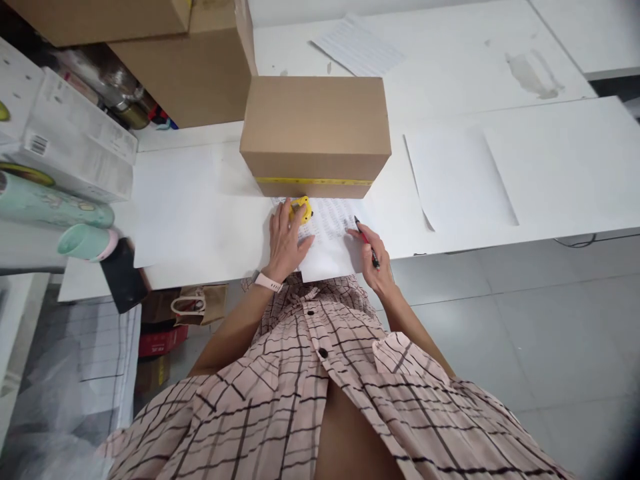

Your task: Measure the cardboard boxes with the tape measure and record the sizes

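Note:
My left hand [286,243] lies with spread fingers on a printed sheet [330,247], its fingertips over a yellow tape measure [306,211]. The thumb rests apart on the paper. My right hand [374,257] is closed around a red and black pen [367,241], whose tip points up and left, over the right part of the sheet. Whether the tip touches the paper I cannot tell. Just beyond both hands stands a closed cardboard box [315,120], partly covering the sheet's far edge. A yellow strip [315,181] runs along the box's near side.
Blank white sheets [173,207] lie left and right on the white table [240,233]. Another printed paper [357,45] lies behind the box. Larger cartons [195,73] stand at the back left. A phone [123,275] and a mint cup [87,242] are near the left edge.

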